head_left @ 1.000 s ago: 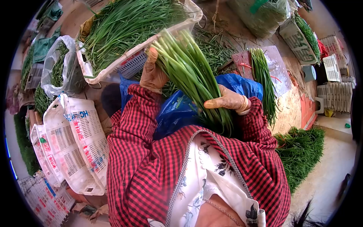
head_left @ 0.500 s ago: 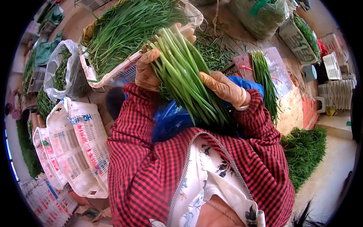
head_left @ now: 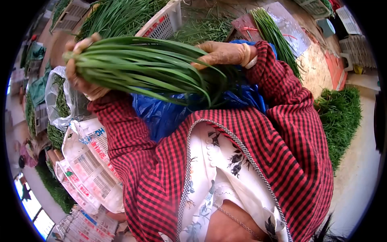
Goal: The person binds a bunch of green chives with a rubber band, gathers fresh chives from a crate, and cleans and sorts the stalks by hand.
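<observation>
A bunch of garlic chives (head_left: 137, 66) lies nearly level across my lap, its pale stem ends to the left and its loose green leaves to the right. My left hand (head_left: 82, 70), gloved and slightly blurred, is closed around the stem end. Farther along the leaves, my gloved right hand (head_left: 219, 54) grips the bunch from the right, with some of its fingers hidden. Beneath the bunch, blue plastic (head_left: 155, 111) covers my lap.
A white crate (head_left: 171, 21) stands beside a heap of chives (head_left: 121, 18) at the upper left. Another bunch (head_left: 276, 42) rests on a board (head_left: 288, 26) at the upper right. White crates (head_left: 90, 161) lean at the left, near a clear plastic bag (head_left: 51, 99). More greens (head_left: 340, 121) lie at the right.
The bunch has swung left and down from a steep slant to nearly level. My left hand has moved left with the stem end; my right hand has moved slightly up and left. The view has shifted.
</observation>
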### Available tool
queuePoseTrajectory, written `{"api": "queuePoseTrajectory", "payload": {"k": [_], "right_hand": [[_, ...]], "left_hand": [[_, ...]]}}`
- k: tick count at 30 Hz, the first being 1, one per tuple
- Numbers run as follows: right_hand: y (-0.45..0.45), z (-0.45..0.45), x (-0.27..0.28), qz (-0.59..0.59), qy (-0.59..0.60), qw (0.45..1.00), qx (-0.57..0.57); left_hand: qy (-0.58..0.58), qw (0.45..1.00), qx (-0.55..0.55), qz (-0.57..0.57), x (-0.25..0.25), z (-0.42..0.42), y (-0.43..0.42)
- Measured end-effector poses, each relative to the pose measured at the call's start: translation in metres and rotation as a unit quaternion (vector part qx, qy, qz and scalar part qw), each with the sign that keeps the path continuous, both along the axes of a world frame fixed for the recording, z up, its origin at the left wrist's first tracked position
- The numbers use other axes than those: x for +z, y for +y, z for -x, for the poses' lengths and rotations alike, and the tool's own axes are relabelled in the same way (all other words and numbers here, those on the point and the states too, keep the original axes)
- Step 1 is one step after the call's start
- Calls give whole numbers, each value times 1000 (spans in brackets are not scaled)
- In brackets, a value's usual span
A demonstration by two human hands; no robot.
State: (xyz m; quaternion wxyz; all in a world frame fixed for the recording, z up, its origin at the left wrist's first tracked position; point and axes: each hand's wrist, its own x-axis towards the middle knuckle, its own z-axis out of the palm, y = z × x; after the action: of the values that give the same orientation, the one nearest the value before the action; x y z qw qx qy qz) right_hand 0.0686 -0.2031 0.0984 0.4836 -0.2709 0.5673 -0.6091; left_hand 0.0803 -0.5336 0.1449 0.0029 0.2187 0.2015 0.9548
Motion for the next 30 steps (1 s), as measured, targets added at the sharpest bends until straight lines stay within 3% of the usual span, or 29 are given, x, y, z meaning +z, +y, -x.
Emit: {"api": "queuePoseTrajectory", "payload": {"k": [2,4,5,6,7,9,10,11,12,14,15,17,18,20,23,24,26,28,30], "right_hand": [[18,3,-7,-82,71,994,-14],[49,16,-18,-261,32,963,-59],[66,25,-36,-257,64,956,-124],[80,35,-54,-253,95,945,-187],[85,41,-51,-204,224,917,-260],[83,69,-41,-174,336,858,-349],[64,58,-14,-120,361,853,-358],[45,48,12,-67,385,845,-364],[23,41,40,50,321,911,-253],[-22,16,57,-4,408,870,-278],[-44,8,62,38,424,871,-245],[-81,1,68,71,528,819,-212],[-98,-5,66,109,531,803,-249],[-101,-4,68,40,486,839,-242],[-100,-10,80,-62,506,829,-231],[-103,-11,78,-64,503,830,-231],[-109,-9,73,-59,553,800,-227],[-108,-16,77,-87,547,804,-215],[-106,-17,54,74,628,723,-276]], "left_hand": [[-10,995,75,71,1,-5,-43],[-3,980,123,157,-7,-8,-81],[-38,989,98,107,-7,-17,-86],[-102,974,186,80,-13,-23,-93],[-102,975,180,76,-8,-27,-88],[-102,976,175,76,-1,-28,-72],[-115,953,244,136,3,-23,-62],[-128,922,309,194,8,-19,-48],[-125,923,307,196,15,-16,-25],[-72,891,375,244,32,-12,27],[-61,906,340,243,37,-13,41],[-32,920,302,248,47,-14,69],[-5,931,266,250,51,-16,78],[-4,932,255,256,57,-18,84],[104,898,217,368,67,-18,91],[101,899,215,368,65,-19,86],[-15,873,237,425,60,-19,65],[17,891,291,349,48,-18,48],[16,923,283,260,45,-16,20]]}}
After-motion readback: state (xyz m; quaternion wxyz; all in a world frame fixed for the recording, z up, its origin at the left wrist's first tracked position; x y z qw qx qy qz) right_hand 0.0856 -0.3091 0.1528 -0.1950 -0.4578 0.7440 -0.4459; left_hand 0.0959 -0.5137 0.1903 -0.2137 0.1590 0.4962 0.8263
